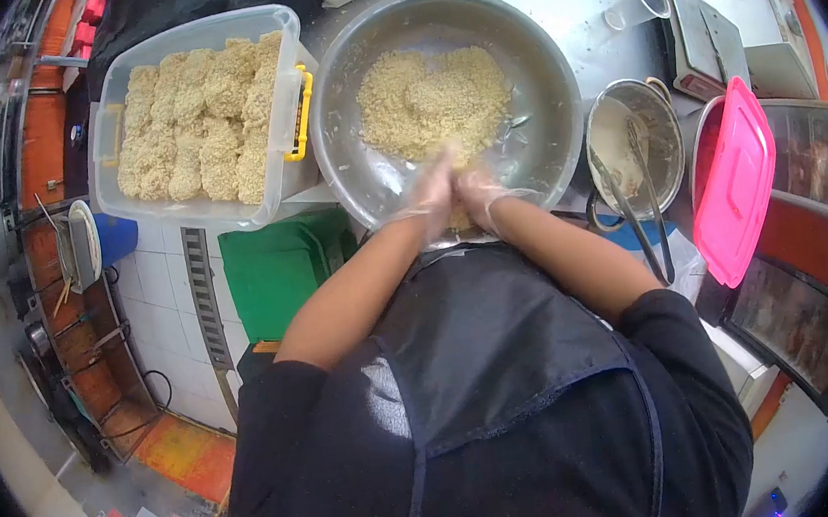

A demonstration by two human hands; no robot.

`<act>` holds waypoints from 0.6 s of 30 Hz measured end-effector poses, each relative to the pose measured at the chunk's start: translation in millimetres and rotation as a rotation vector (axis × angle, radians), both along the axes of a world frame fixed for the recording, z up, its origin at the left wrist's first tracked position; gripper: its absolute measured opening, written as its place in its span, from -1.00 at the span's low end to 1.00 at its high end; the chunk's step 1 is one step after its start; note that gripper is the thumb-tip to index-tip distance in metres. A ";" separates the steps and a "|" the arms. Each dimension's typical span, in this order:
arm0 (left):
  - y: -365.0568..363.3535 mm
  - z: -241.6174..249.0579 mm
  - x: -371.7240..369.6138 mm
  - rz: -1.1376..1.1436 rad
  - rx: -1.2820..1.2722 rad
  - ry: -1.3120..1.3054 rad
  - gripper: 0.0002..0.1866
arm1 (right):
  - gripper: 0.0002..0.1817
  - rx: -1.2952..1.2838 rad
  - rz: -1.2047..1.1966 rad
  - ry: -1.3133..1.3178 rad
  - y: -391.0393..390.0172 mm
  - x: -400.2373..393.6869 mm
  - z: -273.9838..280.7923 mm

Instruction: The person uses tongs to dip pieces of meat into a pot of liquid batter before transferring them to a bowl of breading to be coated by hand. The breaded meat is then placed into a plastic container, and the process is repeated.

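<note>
Left of the pan sat a clear tub packed with rows of breaded pieces, its yellow latch touching the pan's rim. Inside the pan lay a heap of crumbs, spread toward the far wall. At the near rim the left hand and the right hand, both in thin clear gloves, were pressed together palm to palm, fingers closed around a piece of which only a crumbed edge showed below them; motion blur hid how tightly they clasped it. To do this pressing well, it seemed wise to keep the palms flat and the squeeze even, working low over the pan so loose crumbs dropped back into the heap. Right of the pan stood a small pot of pale batter with tongs resting in it, then a red bin under a tilted pink lid. Beyond the pan, a clear cup and a scale stood on the steel counter. Left of and below the pan, white tile and an orange floor ran past the counter's edge.
</note>
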State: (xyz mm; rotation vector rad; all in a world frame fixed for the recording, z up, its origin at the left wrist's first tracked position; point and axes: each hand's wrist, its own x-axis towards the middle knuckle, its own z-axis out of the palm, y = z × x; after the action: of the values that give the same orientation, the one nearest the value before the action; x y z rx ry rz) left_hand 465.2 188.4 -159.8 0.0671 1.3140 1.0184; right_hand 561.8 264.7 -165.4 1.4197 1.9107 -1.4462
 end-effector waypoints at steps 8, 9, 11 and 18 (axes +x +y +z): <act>10.3 92.8 -71.2 0.583 0.310 0.021 -0.15 | -0.63 0.139 -0.250 0.196 99.7 11.0 54.2; 10.0 78.5 -76.6 0.532 0.216 0.084 -0.17 | -0.68 0.295 -0.272 0.132 109.8 0.9 63.1; 7.2 63.5 -82.6 0.481 0.126 0.156 -0.18 | -0.71 0.449 -0.297 0.078 125.9 -23.1 73.1; -27.8 103.8 -65.0 0.113 0.392 0.655 -0.43 | -0.79 -0.367 -0.380 0.300 114.5 -102.4 58.0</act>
State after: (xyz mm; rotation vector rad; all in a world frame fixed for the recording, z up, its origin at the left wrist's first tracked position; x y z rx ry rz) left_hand 400.1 160.6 -56.0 0.6776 1.6923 1.4083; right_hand 459.3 379.2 -107.4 1.5015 1.4618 -2.1645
